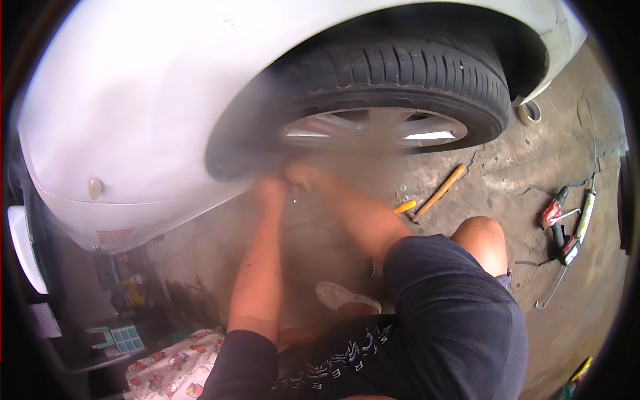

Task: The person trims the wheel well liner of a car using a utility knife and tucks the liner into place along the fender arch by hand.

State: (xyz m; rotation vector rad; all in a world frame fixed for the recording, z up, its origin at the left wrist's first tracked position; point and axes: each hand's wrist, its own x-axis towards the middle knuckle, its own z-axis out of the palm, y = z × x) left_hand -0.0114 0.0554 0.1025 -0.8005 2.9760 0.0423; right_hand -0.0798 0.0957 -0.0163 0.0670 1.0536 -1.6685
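Observation:
My left hand (269, 187) reaches up to the lower edge of the white car body (133, 120), close to the left side of the wheel. Right beside it is my right hand (301, 176), just below the tire (400, 70) and its silver rim (380, 125). A hazy smear over this part of the view blurs both hands. Their fingers are hidden or too unclear to show whether they hold anything. The wheel sits inside the dark wheel arch (527, 57).
A wooden-handled hammer (443, 190) lies on the concrete floor beside a yellow handle (405, 207). A roll of tape (530, 113) rests behind the wheel. Farther right lie a red and black tool (553, 212) and a long caulking gun (586, 217). Teal organizer trays (127, 339) are at lower left.

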